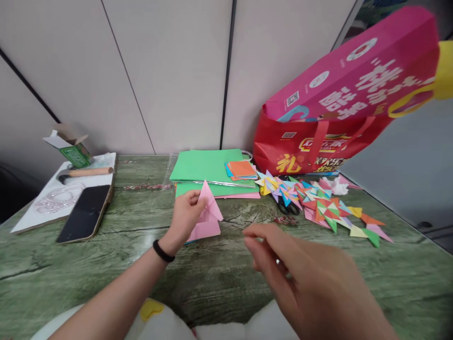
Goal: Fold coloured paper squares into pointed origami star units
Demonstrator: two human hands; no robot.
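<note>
A pink sheet of origami paper (209,203), folded to a point at its top, stands tilted in my left hand (186,215). The thumb and fingers of that hand pinch its left edge. Under it lies a pink paper square (205,230), with a bluish edge showing below. My right hand (300,269) is raised close to the camera, apart from the paper. Its thumb and forefinger are curled together, and nothing shows at their tips. A small bright spot appears between its fingers; what it is cannot be made out.
Behind lie green paper packs (205,163) with small coloured squares (241,170) on top. Folded paper pieces (325,208) and black scissors (288,207) lie right, before a red bag (276,146). Left are a phone (85,212), a hammer (88,173) and a small box (72,150).
</note>
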